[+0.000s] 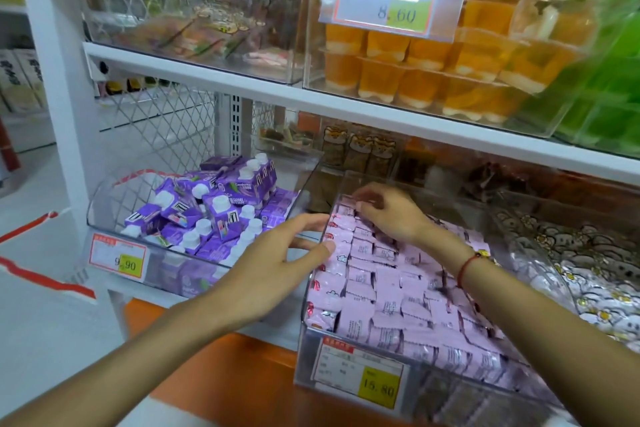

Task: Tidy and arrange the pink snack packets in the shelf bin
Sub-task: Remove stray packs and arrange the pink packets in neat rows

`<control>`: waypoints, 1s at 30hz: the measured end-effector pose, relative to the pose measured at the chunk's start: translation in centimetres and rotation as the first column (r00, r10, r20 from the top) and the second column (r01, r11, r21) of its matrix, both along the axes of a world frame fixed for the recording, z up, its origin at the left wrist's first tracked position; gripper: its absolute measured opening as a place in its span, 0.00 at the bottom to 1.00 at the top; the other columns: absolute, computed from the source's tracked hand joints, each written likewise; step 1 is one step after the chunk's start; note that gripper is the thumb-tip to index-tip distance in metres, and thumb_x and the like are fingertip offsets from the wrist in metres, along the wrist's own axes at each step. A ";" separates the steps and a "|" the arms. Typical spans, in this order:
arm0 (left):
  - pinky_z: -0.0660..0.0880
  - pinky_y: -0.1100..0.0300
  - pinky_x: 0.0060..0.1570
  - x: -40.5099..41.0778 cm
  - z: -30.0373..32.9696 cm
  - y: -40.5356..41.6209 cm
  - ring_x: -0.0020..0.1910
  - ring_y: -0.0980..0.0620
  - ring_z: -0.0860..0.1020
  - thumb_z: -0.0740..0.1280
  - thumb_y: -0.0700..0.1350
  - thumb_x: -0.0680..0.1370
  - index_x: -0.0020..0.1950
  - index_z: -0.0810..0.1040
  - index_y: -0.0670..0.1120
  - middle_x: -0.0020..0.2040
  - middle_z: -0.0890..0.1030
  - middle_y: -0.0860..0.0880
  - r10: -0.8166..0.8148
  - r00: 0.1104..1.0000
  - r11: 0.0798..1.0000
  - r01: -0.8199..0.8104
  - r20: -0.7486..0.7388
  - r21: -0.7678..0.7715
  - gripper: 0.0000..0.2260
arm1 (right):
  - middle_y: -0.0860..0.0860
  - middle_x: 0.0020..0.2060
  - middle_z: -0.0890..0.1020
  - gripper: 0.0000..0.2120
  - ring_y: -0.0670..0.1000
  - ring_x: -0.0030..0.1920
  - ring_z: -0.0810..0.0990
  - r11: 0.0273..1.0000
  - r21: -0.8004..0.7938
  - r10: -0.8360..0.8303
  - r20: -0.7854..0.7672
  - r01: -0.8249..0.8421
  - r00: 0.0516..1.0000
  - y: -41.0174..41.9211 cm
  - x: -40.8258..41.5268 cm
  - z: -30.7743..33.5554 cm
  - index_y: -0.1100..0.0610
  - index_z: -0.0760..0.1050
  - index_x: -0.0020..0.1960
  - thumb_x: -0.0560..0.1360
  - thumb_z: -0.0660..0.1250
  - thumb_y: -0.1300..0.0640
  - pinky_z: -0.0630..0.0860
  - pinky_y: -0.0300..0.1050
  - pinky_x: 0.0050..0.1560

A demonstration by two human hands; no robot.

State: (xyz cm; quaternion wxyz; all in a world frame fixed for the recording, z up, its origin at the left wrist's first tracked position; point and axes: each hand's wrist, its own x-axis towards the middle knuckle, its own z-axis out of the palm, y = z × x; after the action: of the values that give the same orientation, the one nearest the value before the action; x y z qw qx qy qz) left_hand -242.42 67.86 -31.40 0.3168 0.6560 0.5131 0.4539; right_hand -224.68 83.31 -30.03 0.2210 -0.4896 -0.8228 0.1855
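Note:
Several pink snack packets (391,295) lie in rows in a clear plastic shelf bin (311,333) with a yellow 15.80 price tag on its front. My left hand (277,253) is at the bin's left wall, fingers straight, the fingertips touching the wall and the packets near the rim. My right hand (388,211) reaches to the back of the bin, its fingers bent down among the far packets; whether it pinches one is hidden. A red string bracelet circles the right wrist.
A clear bin of purple drink cartons (214,211) stands to the left. A bin of cartoon-print packets (588,263) sits to the right. The shelf above (346,104) carries orange jelly cups (433,59) and green packs. An orange base runs under the bins.

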 end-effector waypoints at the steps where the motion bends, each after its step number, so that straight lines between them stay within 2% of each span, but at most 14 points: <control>1: 0.67 0.79 0.49 0.0 -0.1 0.0 0.51 0.69 0.77 0.65 0.48 0.78 0.64 0.73 0.55 0.57 0.78 0.63 0.007 1.000 1.000 -0.007 -0.005 0.002 0.15 | 0.51 0.48 0.81 0.11 0.48 0.40 0.76 0.998 0.039 -0.045 0.040 0.043 0.998 0.4 -0.3 0.0 0.54 0.77 0.59 0.78 0.63 0.55 0.71 0.38 0.35; 4: 0.67 0.79 0.50 0.1 -0.3 0.0 0.51 0.69 0.77 0.65 0.49 0.78 0.65 0.73 0.55 0.54 0.79 0.62 0.023 1.000 1.000 -0.023 -0.011 -0.002 0.15 | 0.51 0.51 0.82 0.12 0.52 0.44 0.79 0.989 0.125 -0.109 0.231 0.081 0.967 1.1 -1.5 -0.3 0.52 0.80 0.56 0.74 0.68 0.50 0.71 0.42 0.39; 6: 0.67 0.79 0.50 0.2 -0.4 0.1 0.51 0.69 0.76 0.65 0.49 0.77 0.65 0.73 0.55 0.53 0.79 0.62 0.035 0.999 0.999 -0.035 -0.016 -0.006 0.15 | 0.52 0.51 0.83 0.12 0.53 0.49 0.80 0.985 0.128 -0.146 0.234 0.118 0.961 1.2 -2.0 -0.5 0.52 0.81 0.55 0.73 0.70 0.50 0.72 0.42 0.43; 11: 0.67 0.79 0.49 0.1 -0.5 0.3 0.53 0.71 0.74 0.65 0.49 0.77 0.64 0.73 0.57 0.58 0.75 0.66 0.031 1.000 0.999 -0.031 -0.007 -0.009 0.15 | 0.53 0.45 0.85 0.08 0.49 0.42 0.79 0.984 0.071 -0.169 0.095 0.163 0.981 1.3 -1.9 -0.5 0.57 0.84 0.48 0.71 0.73 0.54 0.75 0.41 0.43; 12: 0.68 0.79 0.48 0.1 -0.5 0.3 0.53 0.71 0.74 0.65 0.49 0.77 0.63 0.73 0.58 0.58 0.75 0.67 0.030 1.000 1.000 -0.030 -0.004 -0.007 0.14 | 0.53 0.43 0.84 0.08 0.48 0.39 0.78 0.986 0.047 -0.163 0.065 0.160 0.984 1.3 -1.8 -0.4 0.57 0.84 0.48 0.71 0.72 0.55 0.74 0.39 0.40; 14: 0.68 0.80 0.47 0.1 -0.5 0.4 0.53 0.71 0.75 0.65 0.50 0.77 0.61 0.73 0.60 0.57 0.75 0.68 0.034 0.999 0.999 -0.034 0.001 -0.006 0.13 | 0.50 0.34 0.81 0.08 0.45 0.32 0.75 0.984 -0.018 -0.180 -0.034 0.180 0.983 1.2 -1.7 -0.3 0.59 0.83 0.49 0.73 0.71 0.56 0.71 0.30 0.28; 16: 0.67 0.81 0.45 0.1 -0.6 0.5 0.52 0.71 0.75 0.65 0.49 0.77 0.61 0.73 0.59 0.57 0.76 0.67 0.041 0.999 0.999 -0.041 0.006 -0.002 0.13 | 0.47 0.28 0.77 0.08 0.45 0.26 0.73 0.975 -0.069 -0.217 -0.121 0.210 0.969 1.0 -1.8 -0.3 0.59 0.83 0.49 0.75 0.70 0.56 0.66 0.28 0.19; 18: 0.67 0.81 0.44 0.1 -0.7 0.6 0.51 0.72 0.75 0.66 0.49 0.77 0.62 0.74 0.58 0.58 0.76 0.66 0.048 0.999 0.999 -0.048 0.012 0.002 0.14 | 0.46 0.27 0.75 0.07 0.46 0.25 0.72 0.976 -0.030 -0.218 -0.158 0.216 0.963 0.7 -2.0 -0.6 0.57 0.82 0.48 0.77 0.67 0.56 0.66 0.31 0.19; 20: 0.67 0.81 0.44 0.1 -0.8 0.7 0.51 0.72 0.75 0.66 0.48 0.77 0.62 0.74 0.57 0.58 0.77 0.65 0.056 0.998 0.998 -0.056 0.019 0.005 0.14 | 0.46 0.30 0.75 0.05 0.48 0.28 0.73 0.973 0.021 -0.214 -0.275 0.229 0.937 0.3 -2.3 -0.9 0.54 0.79 0.48 0.78 0.64 0.57 0.70 0.36 0.26; 22: 0.67 0.81 0.44 0.1 -0.8 0.7 0.51 0.71 0.76 0.66 0.48 0.77 0.63 0.74 0.57 0.58 0.77 0.65 0.063 0.998 0.998 -0.063 0.022 0.002 0.14 | 0.47 0.34 0.76 0.02 0.47 0.30 0.73 0.971 -0.015 -0.223 -0.433 0.240 0.873 0.0 -2.7 -0.7 0.52 0.74 0.49 0.79 0.63 0.56 0.70 0.38 0.29; 25: 0.69 0.76 0.49 0.1 -0.8 0.6 0.52 0.69 0.76 0.66 0.49 0.77 0.63 0.74 0.57 0.58 0.77 0.64 0.066 0.998 0.998 -0.066 0.022 -0.008 0.14 | 0.49 0.45 0.77 0.04 0.43 0.35 0.73 0.956 -0.114 -0.284 -0.600 0.271 0.748 -0.7 -3.3 0.3 0.53 0.74 0.52 0.79 0.61 0.58 0.68 0.32 0.29; 28: 0.69 0.75 0.49 0.1 -0.7 0.5 0.52 0.69 0.76 0.66 0.50 0.77 0.61 0.74 0.59 0.57 0.77 0.64 0.056 0.998 0.998 -0.056 0.008 -0.018 0.13 | 0.49 0.49 0.78 0.03 0.41 0.41 0.75 0.917 -0.203 -0.352 -0.817 0.344 0.456 -2.3 -3.1 1.5 0.54 0.75 0.51 0.79 0.63 0.58 0.69 0.27 0.30; 30: 0.71 0.70 0.52 0.1 -0.6 0.5 0.54 0.66 0.77 0.66 0.52 0.76 0.61 0.75 0.59 0.57 0.78 0.64 0.093 0.995 0.995 -0.094 -0.029 -0.021 0.13 | 0.49 0.47 0.80 0.02 0.45 0.44 0.79 0.881 -0.295 -0.406 -0.872 0.369 0.273 -3.7 -2.0 2.3 0.52 0.74 0.47 0.78 0.64 0.55 0.75 0.34 0.38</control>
State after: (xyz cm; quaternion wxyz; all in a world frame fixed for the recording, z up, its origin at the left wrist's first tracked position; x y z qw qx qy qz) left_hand -242.28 68.34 -31.98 0.2952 0.6339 0.5526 0.4535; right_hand -226.68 79.64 -27.73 0.6670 -0.4919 -0.4123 0.3783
